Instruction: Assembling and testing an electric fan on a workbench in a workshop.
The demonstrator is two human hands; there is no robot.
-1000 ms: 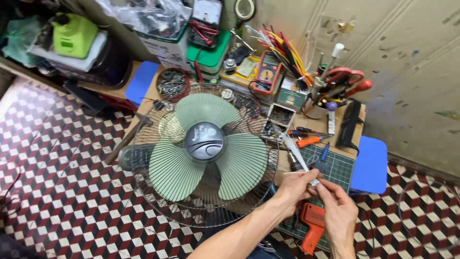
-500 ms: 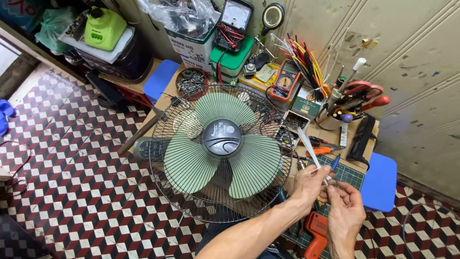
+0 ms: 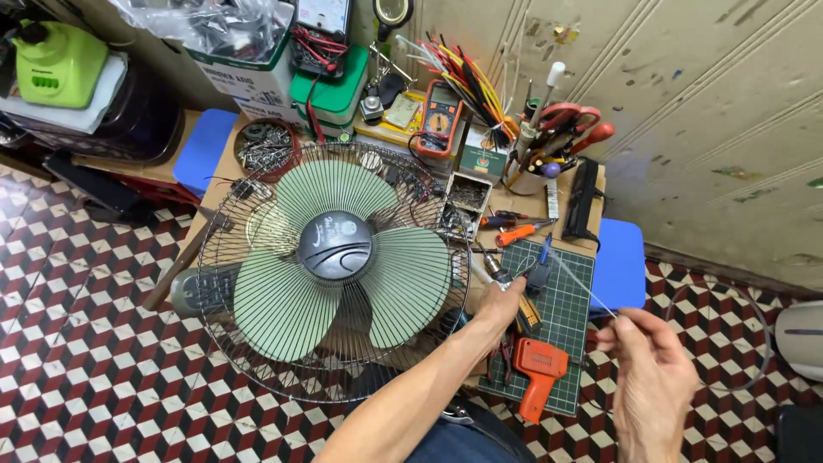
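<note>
Mid wire prep: right hand (image 3: 656, 386) pinching thin white wire (image 3: 583, 287), left hand (image 3: 500, 300) gripping probably a small plier tool (image 3: 501, 276); next needs steady alignment at the tip

Two bare hands and a bare left forearm, no sleeves, gloves, rings, watch or bracelet showing. Left grip (image 3: 500, 302) at the end of a long forearm running up from the bottom edge, uncovered all the way. Right grip (image 3: 656, 377) seen from the back, knuckles and tendons plain, wrist cut by the frame's lower edge. Dark blue denim trousers at the bottom centre, a seam visible beside the forearm.
</note>
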